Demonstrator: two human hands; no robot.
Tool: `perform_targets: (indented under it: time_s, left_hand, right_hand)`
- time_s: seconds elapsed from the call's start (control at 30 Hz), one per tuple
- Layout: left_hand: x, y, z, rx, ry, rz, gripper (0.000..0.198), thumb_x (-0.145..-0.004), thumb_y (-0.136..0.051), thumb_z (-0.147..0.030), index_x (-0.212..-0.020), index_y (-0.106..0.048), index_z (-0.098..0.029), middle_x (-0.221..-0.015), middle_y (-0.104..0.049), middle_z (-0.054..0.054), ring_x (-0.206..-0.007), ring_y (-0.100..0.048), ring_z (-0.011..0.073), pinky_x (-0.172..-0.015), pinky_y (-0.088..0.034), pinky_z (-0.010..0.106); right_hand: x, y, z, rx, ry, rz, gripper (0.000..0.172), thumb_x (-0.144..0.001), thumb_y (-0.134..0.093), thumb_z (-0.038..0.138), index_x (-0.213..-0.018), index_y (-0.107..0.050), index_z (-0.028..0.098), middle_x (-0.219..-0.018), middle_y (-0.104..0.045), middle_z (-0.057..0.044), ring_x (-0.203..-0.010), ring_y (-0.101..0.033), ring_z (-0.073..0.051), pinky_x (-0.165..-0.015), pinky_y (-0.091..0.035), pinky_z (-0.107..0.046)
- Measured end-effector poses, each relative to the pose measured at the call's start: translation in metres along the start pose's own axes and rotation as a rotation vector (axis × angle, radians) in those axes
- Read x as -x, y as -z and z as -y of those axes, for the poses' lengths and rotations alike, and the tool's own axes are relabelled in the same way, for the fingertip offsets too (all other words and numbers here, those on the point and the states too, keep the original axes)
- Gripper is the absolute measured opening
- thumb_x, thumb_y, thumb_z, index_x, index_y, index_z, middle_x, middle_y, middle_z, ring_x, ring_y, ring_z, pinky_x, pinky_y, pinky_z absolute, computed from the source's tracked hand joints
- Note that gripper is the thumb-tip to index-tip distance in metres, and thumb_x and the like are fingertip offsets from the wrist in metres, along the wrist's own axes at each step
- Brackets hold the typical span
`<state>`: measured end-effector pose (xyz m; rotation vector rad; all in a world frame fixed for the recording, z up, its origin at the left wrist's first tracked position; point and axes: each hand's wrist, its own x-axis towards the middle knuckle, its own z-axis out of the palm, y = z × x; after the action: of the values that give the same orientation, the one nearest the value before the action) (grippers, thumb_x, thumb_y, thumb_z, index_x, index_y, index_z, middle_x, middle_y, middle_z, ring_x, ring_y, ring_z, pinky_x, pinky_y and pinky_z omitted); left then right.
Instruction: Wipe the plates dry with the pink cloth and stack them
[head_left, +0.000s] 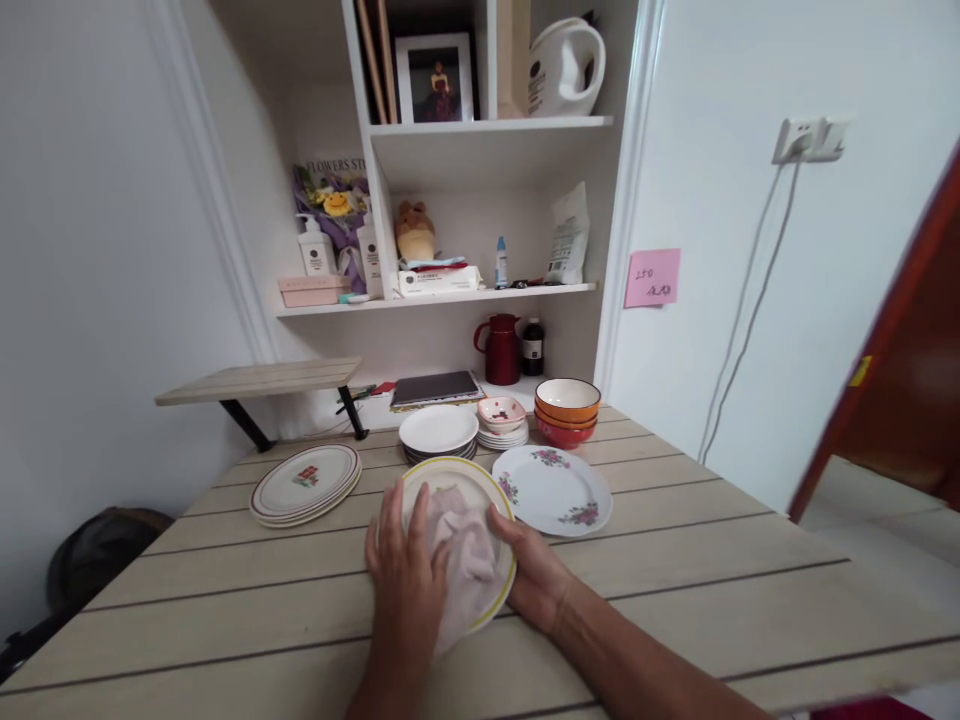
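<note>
A white plate with a yellow-green rim [457,478] lies on the wooden table in front of me. A pale pink cloth [466,545] is bunched on it. My left hand [409,580] lies flat with its fingers stretched over the plate's left side and the cloth's edge. My right hand [534,575] holds the plate's right rim, its thumb pressing on the cloth.
A flowered plate [556,490] lies just right of it. A stack of red-rimmed plates [306,482] is to the left. Behind stand a white plate stack [439,431], small dishes [502,420] and orange bowls [567,410]. Shelves [450,292] rise at the back.
</note>
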<state>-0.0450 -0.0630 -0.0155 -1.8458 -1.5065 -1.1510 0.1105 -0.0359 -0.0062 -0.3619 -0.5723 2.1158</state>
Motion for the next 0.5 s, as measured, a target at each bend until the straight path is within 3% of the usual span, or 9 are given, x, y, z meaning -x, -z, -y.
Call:
perform_targets:
  time_s: [0.1, 0.2, 0.27, 0.33, 0.5]
  left_hand:
    - [-0.006, 0.010, -0.001, -0.044, -0.085, -0.069, 0.026, -0.091, -0.052, -0.027, -0.111, -0.066, -0.022, -0.135, -0.052, 0.016, -0.124, -0.049, 0.0298, -0.098, -0.041, 0.047]
    - [-0.004, 0.010, 0.001, -0.033, -0.242, 0.010, 0.022, -0.091, -0.050, -0.020, -0.094, -0.071, -0.024, -0.115, -0.065, 0.010, -0.105, -0.060, 0.0249, -0.087, -0.048, 0.040]
    - [-0.001, 0.006, 0.003, -0.023, -0.300, 0.073, 0.025, -0.092, -0.047, -0.018, -0.097, -0.071, -0.024, -0.107, -0.069, 0.007, -0.098, -0.064, 0.0218, -0.084, -0.051, 0.036]
    - [0.006, 0.003, 0.005, -0.022, -0.340, 0.134, 0.028, -0.093, -0.045, -0.020, -0.108, -0.068, -0.023, -0.113, -0.070, 0.007, -0.101, -0.064, 0.0208, -0.085, -0.052, 0.035]
    - [0.033, 0.004, 0.001, -0.072, -0.368, 0.262, 0.061, -0.092, -0.047, -0.038, -0.145, -0.035, -0.011, -0.147, -0.043, 0.017, -0.134, -0.043, 0.0296, -0.099, -0.047, 0.044]
  right_hand:
    - [0.000, 0.000, -0.001, -0.004, 0.003, -0.064, 0.048, -0.088, -0.057, 0.038, -0.122, -0.059, 0.005, -0.099, -0.075, -0.016, -0.094, -0.070, -0.026, -0.097, -0.046, -0.042]
    - [0.000, -0.001, -0.001, 0.000, -0.014, -0.116, 0.045, -0.090, -0.055, 0.039, -0.117, -0.061, 0.004, -0.094, -0.075, -0.016, -0.085, -0.072, -0.025, -0.095, -0.047, -0.042]
    - [0.000, -0.001, 0.000, -0.007, -0.022, -0.135, 0.042, -0.091, -0.053, 0.040, -0.113, -0.063, 0.004, -0.092, -0.076, -0.016, -0.083, -0.072, -0.023, -0.094, -0.048, -0.041]
    - [-0.002, 0.000, 0.001, -0.021, -0.007, -0.146, 0.040, -0.093, -0.051, 0.039, -0.111, -0.064, 0.006, -0.093, -0.076, -0.014, -0.084, -0.072, -0.022, -0.094, -0.048, -0.039]
    - [-0.004, 0.004, 0.001, -0.014, -0.004, -0.115, 0.048, -0.092, -0.048, 0.045, -0.116, -0.062, 0.005, -0.098, -0.075, -0.015, -0.093, -0.071, -0.023, -0.097, -0.047, -0.038]
